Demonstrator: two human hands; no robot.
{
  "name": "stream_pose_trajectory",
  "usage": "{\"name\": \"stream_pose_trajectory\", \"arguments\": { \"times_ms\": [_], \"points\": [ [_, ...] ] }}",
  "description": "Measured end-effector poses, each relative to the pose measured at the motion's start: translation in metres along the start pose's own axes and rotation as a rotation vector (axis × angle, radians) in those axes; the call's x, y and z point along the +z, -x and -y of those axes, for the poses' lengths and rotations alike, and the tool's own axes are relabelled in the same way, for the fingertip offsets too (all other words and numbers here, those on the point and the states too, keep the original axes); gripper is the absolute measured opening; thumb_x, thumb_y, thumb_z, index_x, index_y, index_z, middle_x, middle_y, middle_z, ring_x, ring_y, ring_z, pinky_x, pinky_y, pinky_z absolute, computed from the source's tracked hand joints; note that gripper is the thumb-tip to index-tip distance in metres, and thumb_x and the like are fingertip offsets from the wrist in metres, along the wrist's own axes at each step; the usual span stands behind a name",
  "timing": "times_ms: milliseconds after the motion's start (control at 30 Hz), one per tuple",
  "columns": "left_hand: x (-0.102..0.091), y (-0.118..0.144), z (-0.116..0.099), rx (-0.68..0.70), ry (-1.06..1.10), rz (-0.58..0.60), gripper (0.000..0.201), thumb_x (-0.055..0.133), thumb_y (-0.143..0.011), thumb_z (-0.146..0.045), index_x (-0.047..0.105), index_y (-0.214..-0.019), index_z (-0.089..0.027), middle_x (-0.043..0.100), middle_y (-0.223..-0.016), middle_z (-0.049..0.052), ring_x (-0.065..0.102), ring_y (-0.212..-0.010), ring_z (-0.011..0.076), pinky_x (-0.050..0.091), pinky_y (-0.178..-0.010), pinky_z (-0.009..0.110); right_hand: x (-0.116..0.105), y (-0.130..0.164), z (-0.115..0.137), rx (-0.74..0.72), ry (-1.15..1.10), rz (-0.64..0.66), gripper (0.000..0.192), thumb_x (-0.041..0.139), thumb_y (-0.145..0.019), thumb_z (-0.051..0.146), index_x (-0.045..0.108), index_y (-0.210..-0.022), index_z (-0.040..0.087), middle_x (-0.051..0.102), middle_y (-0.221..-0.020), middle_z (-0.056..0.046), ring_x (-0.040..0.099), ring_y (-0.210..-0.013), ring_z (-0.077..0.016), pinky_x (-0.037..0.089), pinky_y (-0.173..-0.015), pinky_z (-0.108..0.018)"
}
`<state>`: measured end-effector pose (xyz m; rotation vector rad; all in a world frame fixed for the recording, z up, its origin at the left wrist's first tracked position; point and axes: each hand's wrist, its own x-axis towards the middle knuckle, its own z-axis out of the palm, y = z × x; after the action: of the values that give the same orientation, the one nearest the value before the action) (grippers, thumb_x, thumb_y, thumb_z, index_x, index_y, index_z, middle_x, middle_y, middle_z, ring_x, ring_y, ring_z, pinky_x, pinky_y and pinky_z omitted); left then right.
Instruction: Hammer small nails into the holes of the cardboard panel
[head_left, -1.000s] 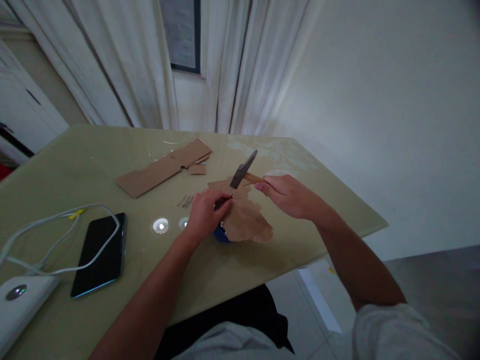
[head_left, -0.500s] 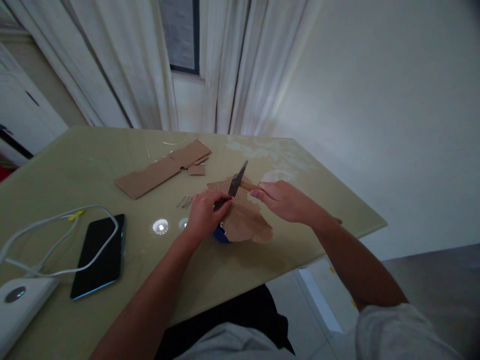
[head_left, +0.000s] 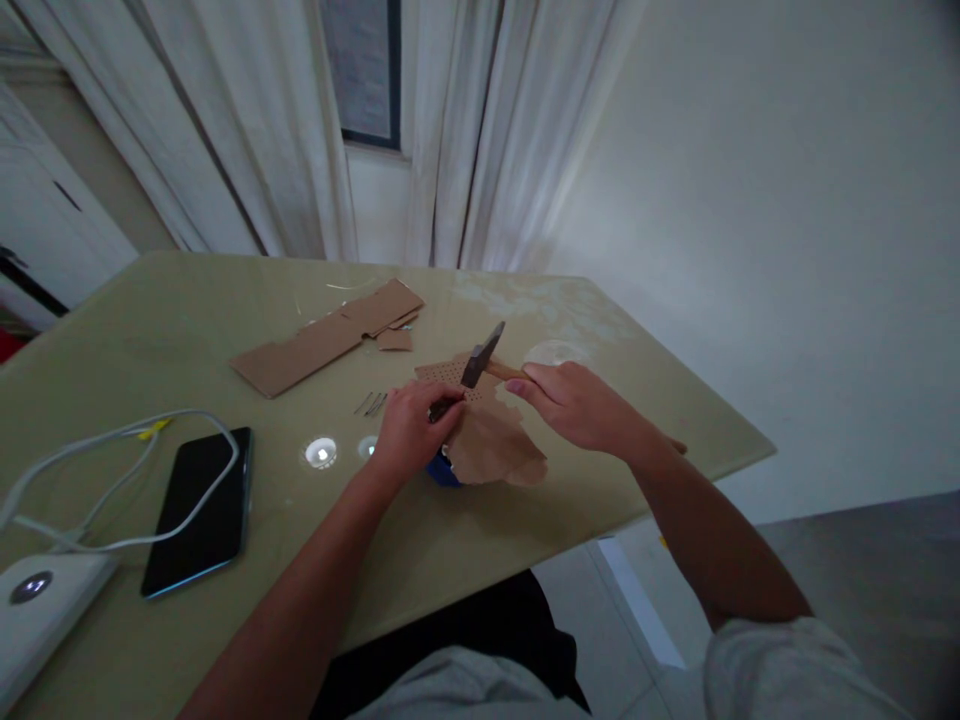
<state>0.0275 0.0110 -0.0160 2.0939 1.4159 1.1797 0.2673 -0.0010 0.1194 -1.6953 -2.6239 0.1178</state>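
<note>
Bare forearms, short grey sleeve (head_left: pixel 780 660)

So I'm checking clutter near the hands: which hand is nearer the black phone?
Left. The left hand rests on the cardboard, to the right of the black phone. The right hand, gripping the hammer, is farther right.

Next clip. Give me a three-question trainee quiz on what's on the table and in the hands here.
1. True or false: the right hand grips a hammer by its wooden handle.
2. Which lies under the white cable? A) the phone B) the loose nails C) the long cardboard strip
3. Fill in: the left hand rests on a torn piece of ____ punched with rows of small holes.

Key: 1 true; 2 A; 3 cardboard.
</note>
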Motion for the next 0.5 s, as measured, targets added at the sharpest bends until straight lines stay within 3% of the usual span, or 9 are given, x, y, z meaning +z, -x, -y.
{"name": "stream_pose_trajectory", "arguments": {
  "times_ms": [133, 267, 500],
  "points": [
    [0.0, 0.0, 0.001, 0.003, 0.017, -0.005, 0.01, 0.079, -0.099, -0.027, 0.088, -0.104, -0.027, 0.088, -0.102, 0.005, 0.076, -0.096, 0.0277, 0.053, -0.092, 0.044, -0.003, 0.001, 0.0, 0.017, -0.054, -0.042, 0.051, 0.036, -0.122, 0.054, 0.059, -0.09, 0.022, 0.068, -0.082, -0.005, 0.061, -0.078, -0.0211, 0.028, -0.072, -0.036],
    [0.001, 0.001, 0.003, -0.001, 0.019, 0.001, 0.012, 0.078, -0.099, -0.029, 0.087, -0.107, -0.026, 0.087, -0.1, 0.006, 0.076, -0.094, 0.0281, 0.054, -0.089, 0.044, 0.006, -0.001, 0.0, 0.006, -0.018, 0.03, 0.049, 0.04, -0.121, 0.054, 0.064, -0.093, 0.021, 0.075, -0.088, -0.007, 0.064, -0.081, -0.022, 0.027, -0.072, -0.036],
    [-0.002, 0.0, 0.0, -0.001, 0.043, 0.024, 0.023, 0.082, -0.097, -0.035, 0.086, -0.118, -0.026, 0.085, -0.112, 0.008, 0.077, -0.109, 0.0308, 0.056, -0.099, 0.047, 0.003, 0.004, 0.001, 0.028, -0.03, -0.032, 0.051, 0.037, -0.122, 0.055, 0.066, -0.096, 0.021, 0.073, -0.083, -0.007, 0.063, -0.077, -0.022, 0.026, -0.071, -0.037]
  ]
}}
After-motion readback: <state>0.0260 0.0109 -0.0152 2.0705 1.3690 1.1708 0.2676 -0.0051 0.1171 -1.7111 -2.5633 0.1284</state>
